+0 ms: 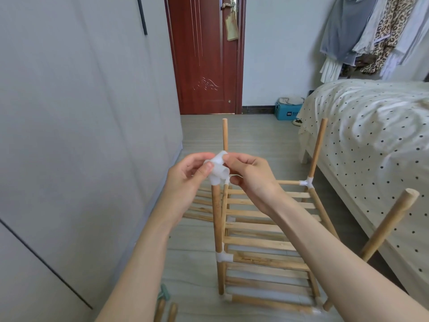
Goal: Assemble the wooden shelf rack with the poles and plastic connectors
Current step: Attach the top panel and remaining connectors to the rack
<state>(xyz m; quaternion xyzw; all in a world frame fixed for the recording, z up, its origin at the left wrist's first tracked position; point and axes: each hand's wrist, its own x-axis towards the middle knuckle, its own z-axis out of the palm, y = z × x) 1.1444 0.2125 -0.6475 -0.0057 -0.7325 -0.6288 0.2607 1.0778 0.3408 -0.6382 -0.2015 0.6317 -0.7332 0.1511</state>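
A partly built wooden shelf rack (pixel 262 242) stands on the floor, with slatted shelves and upright poles joined by white plastic connectors. My left hand (pixel 185 180) and my right hand (pixel 250 175) both pinch a white plastic connector (pixel 217 169) that sits on top of the near left pole (pixel 217 219). Behind the hands rises the far left pole (pixel 224 135). The far right pole (pixel 316 149) stands in a connector (pixel 307 183), and the near right pole (pixel 390 224) leans toward the camera.
A grey wardrobe (pixel 81 135) lines the left side and a bed with a dotted cover (pixel 371 140) the right. Loose slats (pixel 199 208) lie on the floor left of the rack, and spare pole ends (pixel 166 311) lie at the bottom. A red door (pixel 204 56) stands behind.
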